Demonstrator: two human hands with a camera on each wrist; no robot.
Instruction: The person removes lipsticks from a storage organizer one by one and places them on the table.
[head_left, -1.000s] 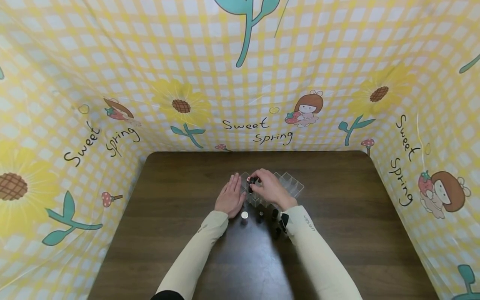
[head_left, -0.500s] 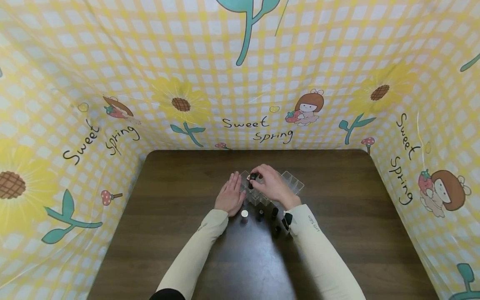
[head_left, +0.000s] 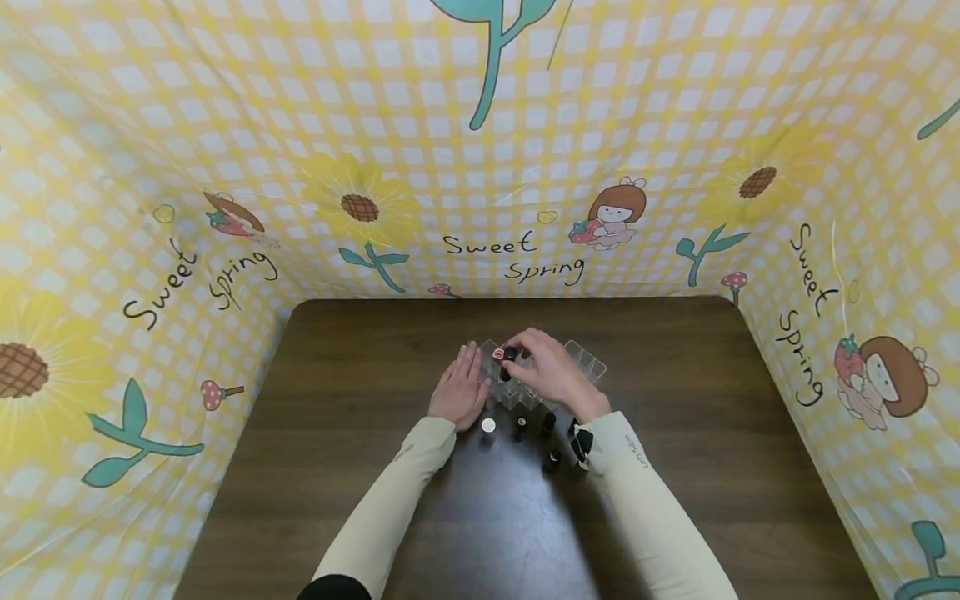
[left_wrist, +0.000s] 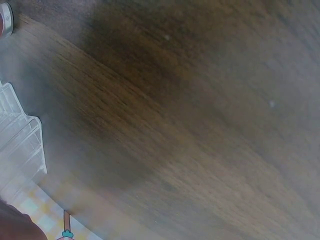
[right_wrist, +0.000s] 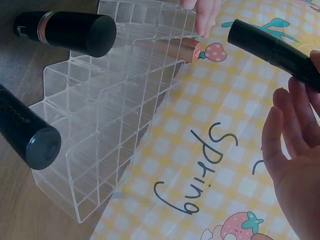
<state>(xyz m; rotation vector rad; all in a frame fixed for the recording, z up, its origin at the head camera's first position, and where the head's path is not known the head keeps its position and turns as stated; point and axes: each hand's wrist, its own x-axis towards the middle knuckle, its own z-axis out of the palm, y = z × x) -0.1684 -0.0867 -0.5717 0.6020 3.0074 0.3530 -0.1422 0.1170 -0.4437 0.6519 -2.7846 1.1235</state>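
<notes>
My right hand pinches a slim black lipstick tube between thumb and fingers. In the head view the tube is over the left part of a clear stepped organizer with many square cells. A rose-gold lipstick with a red-and-white end sits in one of its cells, close beside the held tube in the head view. My left hand lies along the organizer's left end, fingers straight and together. Its fingertips show at the organizer's edge in the right wrist view.
Several lipsticks stand on the dark wooden table in front of the organizer: one white-topped tube, and black ones, including a black tube nearer me. A yellow checked cloth walls the table's back and sides.
The right hand has shifted slightly right with the black lipstick, showing more of the red-ended lipstick beside it. The left hand has stayed in place.
</notes>
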